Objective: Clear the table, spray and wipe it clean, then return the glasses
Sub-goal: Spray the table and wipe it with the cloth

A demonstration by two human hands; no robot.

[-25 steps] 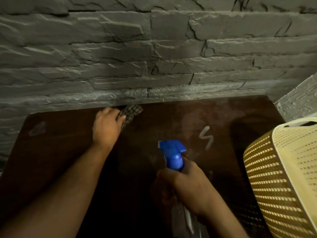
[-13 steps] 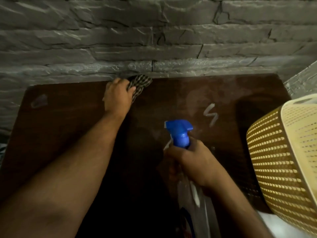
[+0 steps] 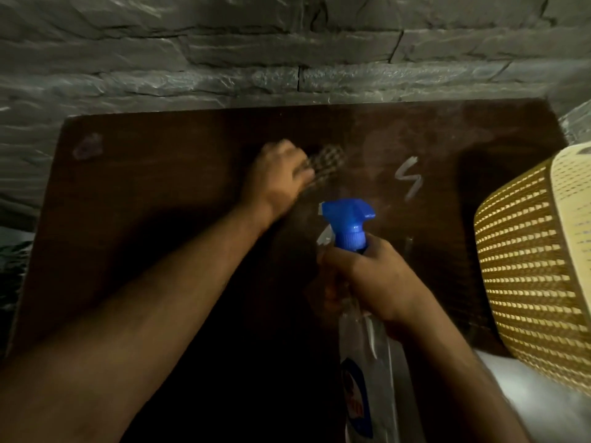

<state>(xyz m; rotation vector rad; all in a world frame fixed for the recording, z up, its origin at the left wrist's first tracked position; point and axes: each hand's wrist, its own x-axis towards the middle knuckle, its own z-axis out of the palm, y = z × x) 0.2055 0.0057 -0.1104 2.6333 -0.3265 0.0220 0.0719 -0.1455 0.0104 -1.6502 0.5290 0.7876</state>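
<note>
Clear plastic, with a blue-and-red label low on its side, forms the body of the spray bottle [image 3: 367, 362] nearest the camera, near and right of centre, its blue trigger head [image 3: 347, 222] pointing left above the tabletop. The right hand [image 3: 364, 279] wraps its curled fingers round the bottle's neck just below the blue collar, holding it tilted with the head away from the person. Under both bare forearms lies the dark brown wooden table [image 3: 144, 203], its surface dim toward the near edge. Farther out, around the middle of the table, the left hand [image 3: 278, 177] is blurred; its fingers look bunched on a checked brown-and-cream cloth [image 3: 327, 161] that it presses against the wood, the cloth sticking out on the hand's right side. Right of the cloth, a pale zigzag smear [image 3: 408, 180] marks the table, with a hazy, misted patch around it. A faint greyish smudge [image 3: 88, 147] sits near the far left corner. At the right edge stands a yellow woven plastic basket [image 3: 527, 266], overlapping the table's right side. Beyond the table's far edge rises a grey rough stone-block wall [image 3: 256, 52].
</note>
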